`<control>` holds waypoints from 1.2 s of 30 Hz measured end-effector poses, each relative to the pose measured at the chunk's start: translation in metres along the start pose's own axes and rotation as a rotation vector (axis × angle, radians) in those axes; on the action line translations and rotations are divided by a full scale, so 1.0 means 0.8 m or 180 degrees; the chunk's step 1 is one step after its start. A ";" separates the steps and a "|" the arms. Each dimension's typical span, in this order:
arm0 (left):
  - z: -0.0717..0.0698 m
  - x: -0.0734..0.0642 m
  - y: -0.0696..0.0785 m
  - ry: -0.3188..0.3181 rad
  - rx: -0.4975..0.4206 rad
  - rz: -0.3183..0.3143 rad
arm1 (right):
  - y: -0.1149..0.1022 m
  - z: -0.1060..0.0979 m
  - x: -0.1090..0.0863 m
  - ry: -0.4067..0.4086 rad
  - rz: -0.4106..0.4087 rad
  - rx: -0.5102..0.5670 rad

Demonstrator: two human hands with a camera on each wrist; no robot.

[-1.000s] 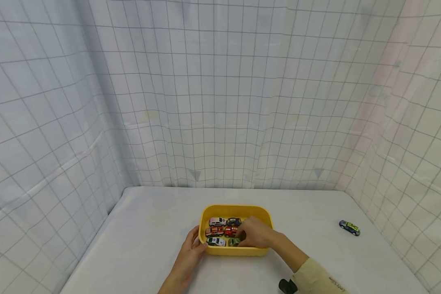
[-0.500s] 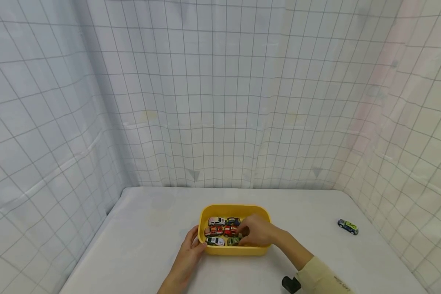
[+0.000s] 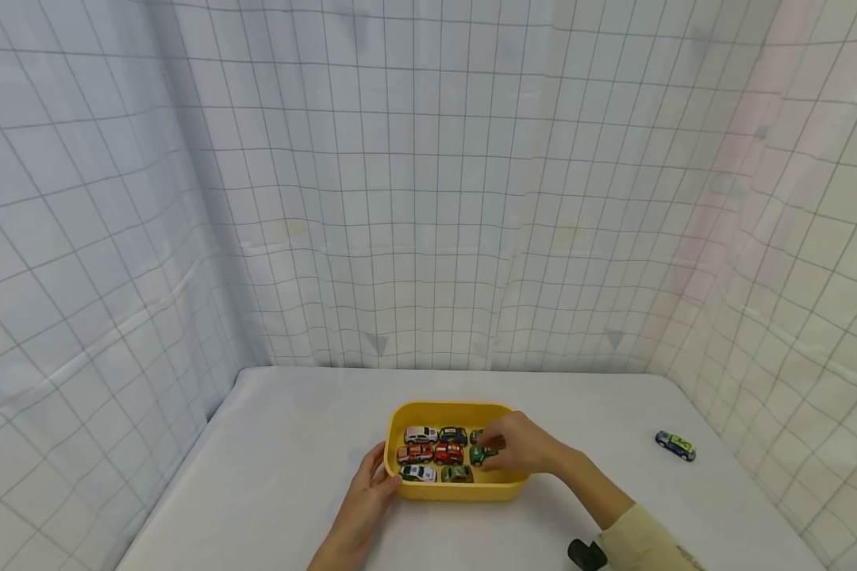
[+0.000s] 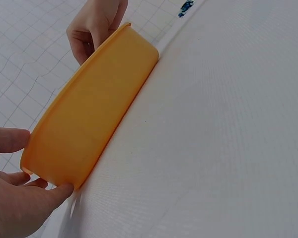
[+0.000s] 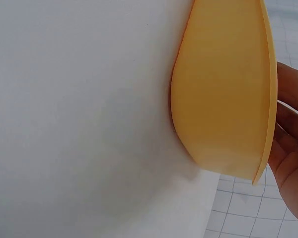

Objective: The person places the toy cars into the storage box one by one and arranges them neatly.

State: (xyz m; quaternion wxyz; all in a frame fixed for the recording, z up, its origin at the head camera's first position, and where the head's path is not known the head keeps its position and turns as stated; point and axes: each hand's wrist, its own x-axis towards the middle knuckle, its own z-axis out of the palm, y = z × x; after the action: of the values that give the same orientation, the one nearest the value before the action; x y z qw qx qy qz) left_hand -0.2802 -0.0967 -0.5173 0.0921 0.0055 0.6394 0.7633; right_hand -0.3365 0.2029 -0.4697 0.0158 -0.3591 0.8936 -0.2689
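Observation:
A yellow bin (image 3: 457, 492) stands on the white table with several toy cars in rows inside. My left hand (image 3: 367, 493) holds its left end, thumb at the near corner; in the left wrist view the same fingers rest against the end wall. My right hand (image 3: 520, 446) reaches in over the right side and pinches a green toy car (image 3: 478, 456). Left of that car are a red car (image 3: 448, 454) and an orange-red car (image 3: 415, 454). Nearest the front wall sit a white-and-black car (image 3: 418, 473) and an olive-green car (image 3: 457, 474). The bin wall hides the cars from both wrist views.
Farther back in the bin are a white car (image 3: 420, 434), a dark blue car (image 3: 453, 435) and a third car partly covered by the right fingers. A blue-and-yellow toy car (image 3: 675, 446) lies on the table (image 3: 600, 412) far right. Gridded white curtains (image 3: 428, 198) surround the table.
My right hand has shifted right within the bin, uncovering the green car and more of the olive-green one. My left hand stays at the bin's left end.

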 end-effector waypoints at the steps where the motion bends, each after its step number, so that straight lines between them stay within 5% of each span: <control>1: 0.000 0.000 0.000 -0.0003 -0.0005 0.0009 | 0.001 -0.002 -0.002 0.0014 0.0024 0.0021; 15: 0.001 -0.001 -0.001 -0.0034 -0.0021 0.0056 | 0.016 -0.022 -0.033 0.0331 0.0087 0.0015; 36: -0.001 0.000 -0.002 -0.0043 0.0016 0.0067 | 0.058 -0.059 -0.089 0.0690 0.0528 0.0047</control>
State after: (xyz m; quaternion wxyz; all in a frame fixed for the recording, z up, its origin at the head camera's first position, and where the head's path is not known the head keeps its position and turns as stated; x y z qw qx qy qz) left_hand -0.2799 -0.0975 -0.5191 0.0884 0.0177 0.6406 0.7625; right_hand -0.3235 0.2988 -0.4638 -0.0560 -0.2528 0.9147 -0.3104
